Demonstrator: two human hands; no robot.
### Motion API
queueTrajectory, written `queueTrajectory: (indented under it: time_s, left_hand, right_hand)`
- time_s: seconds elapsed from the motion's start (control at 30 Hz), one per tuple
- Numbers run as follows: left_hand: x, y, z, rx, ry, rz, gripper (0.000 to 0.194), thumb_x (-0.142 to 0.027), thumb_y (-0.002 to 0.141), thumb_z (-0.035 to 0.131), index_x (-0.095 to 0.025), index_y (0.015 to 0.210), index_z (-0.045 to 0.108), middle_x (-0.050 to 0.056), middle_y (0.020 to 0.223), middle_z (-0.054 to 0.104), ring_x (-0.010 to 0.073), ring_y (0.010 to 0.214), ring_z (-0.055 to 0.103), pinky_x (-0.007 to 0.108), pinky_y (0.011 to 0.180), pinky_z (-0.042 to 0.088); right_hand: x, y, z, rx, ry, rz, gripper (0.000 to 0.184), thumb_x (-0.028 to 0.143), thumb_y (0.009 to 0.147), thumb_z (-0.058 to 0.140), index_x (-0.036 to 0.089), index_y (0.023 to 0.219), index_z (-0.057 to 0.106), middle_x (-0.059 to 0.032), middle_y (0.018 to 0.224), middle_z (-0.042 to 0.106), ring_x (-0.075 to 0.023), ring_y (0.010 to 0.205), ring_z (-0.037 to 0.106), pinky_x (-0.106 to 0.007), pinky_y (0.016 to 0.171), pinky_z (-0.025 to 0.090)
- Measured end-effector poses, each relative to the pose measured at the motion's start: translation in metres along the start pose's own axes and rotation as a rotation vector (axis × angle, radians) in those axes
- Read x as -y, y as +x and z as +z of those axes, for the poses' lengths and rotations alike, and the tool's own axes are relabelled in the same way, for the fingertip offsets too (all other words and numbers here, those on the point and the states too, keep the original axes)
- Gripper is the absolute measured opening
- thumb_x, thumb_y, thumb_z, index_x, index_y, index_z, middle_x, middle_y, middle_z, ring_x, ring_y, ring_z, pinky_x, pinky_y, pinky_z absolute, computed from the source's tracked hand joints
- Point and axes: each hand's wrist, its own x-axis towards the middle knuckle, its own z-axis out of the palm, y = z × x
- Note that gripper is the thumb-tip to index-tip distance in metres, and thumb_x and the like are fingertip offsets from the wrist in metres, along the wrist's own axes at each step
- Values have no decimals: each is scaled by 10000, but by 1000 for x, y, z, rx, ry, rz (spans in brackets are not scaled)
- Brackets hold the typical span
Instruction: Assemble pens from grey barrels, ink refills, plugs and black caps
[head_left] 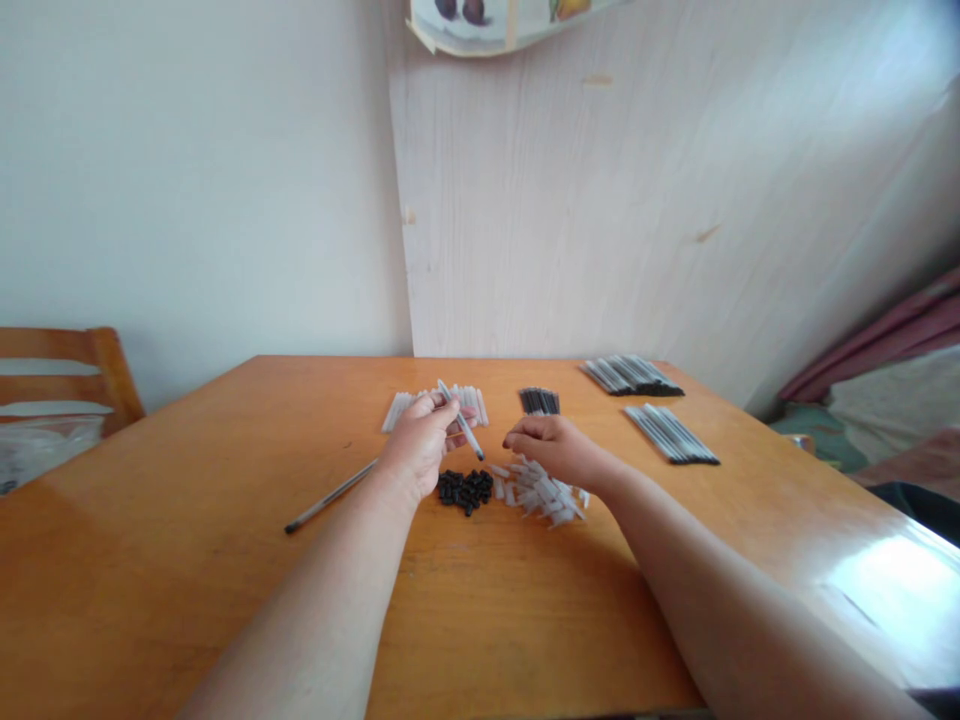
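Observation:
My left hand (421,440) is closed round a pen (461,421), a clear barrel with a dark tip that points down and right. My right hand (546,443) hovers just right of it with the fingers pinched together; what they hold is too small to make out. Under the hands lie a small heap of black pen parts (465,490) and a heap of clear caps (541,492). Behind my left hand lies a row of clear barrels (401,408). A dark bundle of refills (538,401) lies behind my right hand.
One finished pen (330,497) lies alone on the orange wooden table (187,560), left of my arm. Two batches of pens (631,375) (671,433) lie at the back right. A wooden chair (71,370) with a plastic bag (41,445) stands at the left. The wall is close behind.

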Motion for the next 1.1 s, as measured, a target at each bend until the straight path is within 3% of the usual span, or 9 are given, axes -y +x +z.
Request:
queueTrajectory:
  time_s: [0.13,0.27,0.4,0.5,0.7,0.83,1.0,1.1]
  left_hand:
    - [0,-2,3,0,-55,33,121,-241,847,601,-174,929,541,89,925,701,170,809,680,285,689,501]
    - [1,-3,4,23,-70,48,145,-232,831,624,-171,940,550,95,933,703,175,816,680,291,702,505]
    - [2,-4,4,160,-52,-4,160,-224,819,643,-160,952,583,102,922,705,162,788,678,294,726,510]
    - [2,-5,5,178,-43,-2,136,-220,824,640,-153,932,591,100,906,706,153,781,677,282,728,513]
    - [2,-4,8,71,4,-4,86,-202,836,622,-143,876,574,88,845,702,136,722,672,255,680,519]
    - [2,-4,9,9,2,-4,108,-206,822,642,-144,854,559,79,822,696,129,684,667,248,657,522]
    - [3,-3,8,2,-23,3,111,-206,823,646,-149,856,556,68,813,688,130,700,671,255,668,532]
    - [4,-2,8,-13,-22,-3,115,-201,816,654,-149,842,555,64,805,683,128,697,669,259,672,537]
  right_hand:
    - [17,-4,11,171,132,15,337,445,882,509,171,739,643,-5,656,593,-116,599,499,-247,566,368]
    - [20,-5,16,166,286,96,360,487,865,543,152,807,661,-23,698,622,-108,605,516,-237,562,382]
    - [17,-4,15,158,474,128,379,521,854,552,153,826,641,-23,714,617,-95,584,494,-224,536,367]
    - [17,-4,14,90,399,90,351,485,861,553,150,784,630,-14,688,593,-95,585,478,-226,545,364]
    - [21,-2,18,-69,76,-33,276,379,877,532,163,723,605,15,619,528,-96,572,432,-225,528,320]
    - [22,0,21,-176,-11,-73,224,358,835,596,164,725,596,21,621,522,-94,568,429,-228,516,304]
    - [18,1,21,-100,71,-45,348,423,913,475,157,737,615,5,616,538,-105,573,467,-232,524,333]
    - [16,1,21,-104,70,-42,297,390,897,504,159,748,618,6,624,549,-106,581,473,-232,533,339]
